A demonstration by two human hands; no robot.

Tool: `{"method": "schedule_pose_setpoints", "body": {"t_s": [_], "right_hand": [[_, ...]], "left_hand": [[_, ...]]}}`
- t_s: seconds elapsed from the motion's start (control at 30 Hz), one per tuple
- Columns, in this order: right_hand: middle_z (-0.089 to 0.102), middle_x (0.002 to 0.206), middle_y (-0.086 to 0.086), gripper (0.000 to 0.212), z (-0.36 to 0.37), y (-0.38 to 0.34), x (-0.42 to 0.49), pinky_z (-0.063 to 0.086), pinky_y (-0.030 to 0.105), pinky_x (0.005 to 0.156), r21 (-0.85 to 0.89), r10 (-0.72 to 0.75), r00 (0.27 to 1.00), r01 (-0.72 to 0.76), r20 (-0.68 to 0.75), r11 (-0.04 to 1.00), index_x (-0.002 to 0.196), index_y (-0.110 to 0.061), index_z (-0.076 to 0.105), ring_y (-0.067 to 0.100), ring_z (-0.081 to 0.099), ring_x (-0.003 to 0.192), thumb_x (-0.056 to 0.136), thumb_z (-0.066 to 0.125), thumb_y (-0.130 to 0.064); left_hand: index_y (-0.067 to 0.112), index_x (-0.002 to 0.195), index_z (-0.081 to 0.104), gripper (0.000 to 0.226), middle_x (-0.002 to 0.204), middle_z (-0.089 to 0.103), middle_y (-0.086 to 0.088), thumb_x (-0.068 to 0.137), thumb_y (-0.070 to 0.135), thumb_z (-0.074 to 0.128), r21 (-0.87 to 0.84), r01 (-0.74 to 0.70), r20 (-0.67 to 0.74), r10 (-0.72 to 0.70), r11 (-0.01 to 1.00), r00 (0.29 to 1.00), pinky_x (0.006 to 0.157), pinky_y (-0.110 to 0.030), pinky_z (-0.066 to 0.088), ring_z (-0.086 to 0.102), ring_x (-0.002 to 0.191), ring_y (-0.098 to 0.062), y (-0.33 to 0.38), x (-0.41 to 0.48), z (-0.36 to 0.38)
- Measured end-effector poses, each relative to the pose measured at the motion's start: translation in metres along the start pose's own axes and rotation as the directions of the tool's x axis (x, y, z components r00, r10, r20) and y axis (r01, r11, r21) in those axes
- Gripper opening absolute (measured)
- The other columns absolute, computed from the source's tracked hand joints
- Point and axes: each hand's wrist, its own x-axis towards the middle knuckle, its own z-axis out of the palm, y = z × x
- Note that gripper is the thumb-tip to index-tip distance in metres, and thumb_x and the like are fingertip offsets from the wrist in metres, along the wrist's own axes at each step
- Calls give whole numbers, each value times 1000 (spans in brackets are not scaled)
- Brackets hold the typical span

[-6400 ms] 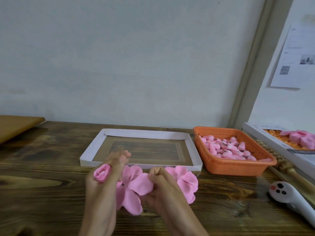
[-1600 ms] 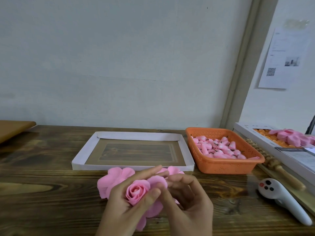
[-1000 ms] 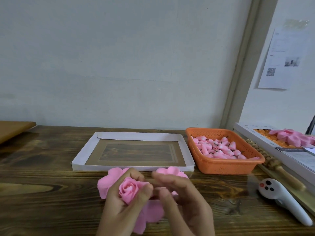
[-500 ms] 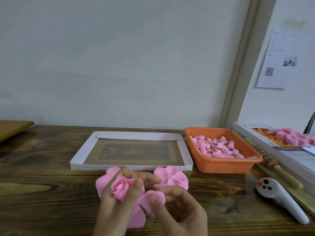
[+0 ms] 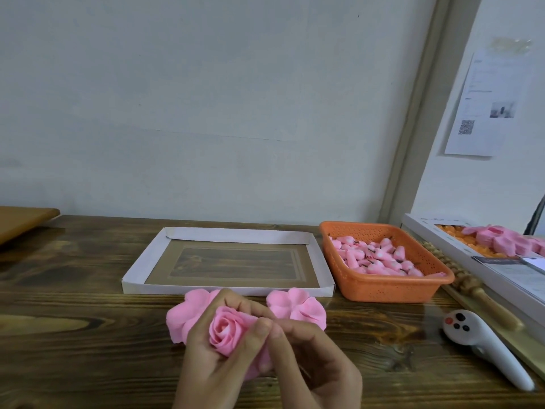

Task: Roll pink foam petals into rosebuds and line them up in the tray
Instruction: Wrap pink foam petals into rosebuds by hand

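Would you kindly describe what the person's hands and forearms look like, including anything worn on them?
Both the left hand and the right hand are bare: no gloves, rings or bracelets show. The visible nails are short and unpainted. No sleeve or watch appears on what shows of the wrists before the frame's lower edge.

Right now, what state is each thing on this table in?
Pink foam rosebud, rolled, held in both hands
Left hand, curled round the rosebud
Right hand, pinching its outer petal
White cardboard tray, no rosebuds in it
Orange plastic basket, holding small pink pieces
Loose pink foam petals, lying on the wooden table
White handheld tool, lying untouched
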Motion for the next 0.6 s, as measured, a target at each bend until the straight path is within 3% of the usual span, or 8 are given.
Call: {"method": "schedule_pose_setpoints", "body": {"t_s": [0.1, 0.2, 0.33, 0.4, 0.47, 0.53, 0.6], "right_hand": [[77, 68, 12, 11, 1, 1, -2, 55, 13, 62, -6, 33, 999, -33, -9, 999, 68, -13, 81, 13, 77, 70, 79, 83, -9], [72, 56, 11, 15, 2, -1, -3, 53, 14, 57, -53, 66, 997, -68, -44, 996, 66, -15, 81, 20, 69, 50, 76, 89, -8], [65, 49, 16, 8, 2, -5, -2, 52, 16, 55, -20, 117, 993, -118, -33, 993, 67, -17, 82, 20, 64, 44, 74, 84, -20], [70, 54, 12, 13, 2, -8, -1, 51, 19, 52, 16, 133, 991, -133, 11, 991, 69, -14, 82, 15, 63, 45, 78, 88, -21], [73, 59, 8, 10, 1, -10, 1, 49, 15, 51, 33, 114, 992, -116, 54, 993, 68, -11, 81, 10, 63, 46, 76, 79, -17], [74, 63, 6, 12, -1, -10, 2, 50, 16, 54, -8, 94, 993, -93, 76, 996, 69, -17, 82, 10, 66, 50, 80, 81, -20], [77, 72, 2, 14, -4, -10, 2, 56, 22, 67, -111, 28, 994, -16, 108, 994, 75, -31, 84, 16, 72, 65, 81, 74, -23]], "left_hand": [[19, 74, 70, 26, 73, 71, -13, 61, 38, 82, 30, -21, -26, 22, 999, 999, 46, -52, 60, 68, 56, -32, 2, -1, 2], [21, 76, 67, 30, 65, 65, -16, 60, 42, 81, 100, -30, -40, 34, 995, 999, 42, -59, 53, 63, 55, -43, 2, -1, 2], [24, 72, 66, 30, 69, 66, -8, 58, 45, 82, 132, -24, -22, 28, 991, 999, 42, -46, 56, 65, 50, -27, 3, -1, 2], [23, 74, 66, 26, 69, 68, 4, 59, 30, 86, 101, -41, -14, 42, 994, 999, 42, -43, 55, 65, 49, -16, 4, -1, 3], [27, 77, 67, 23, 67, 69, 10, 63, 23, 84, 71, -45, -4, 46, 996, 999, 41, -38, 55, 64, 48, -8, 3, -1, 4], [26, 77, 68, 21, 65, 67, 7, 63, 35, 80, 47, -52, 14, 51, 998, 999, 42, -31, 55, 63, 50, -7, 3, 0, 5], [19, 71, 64, 27, 61, 62, 5, 66, 41, 78, 47, -73, 10, 73, 996, 997, 46, -25, 52, 60, 52, -7, 1, 2, 4]]}}
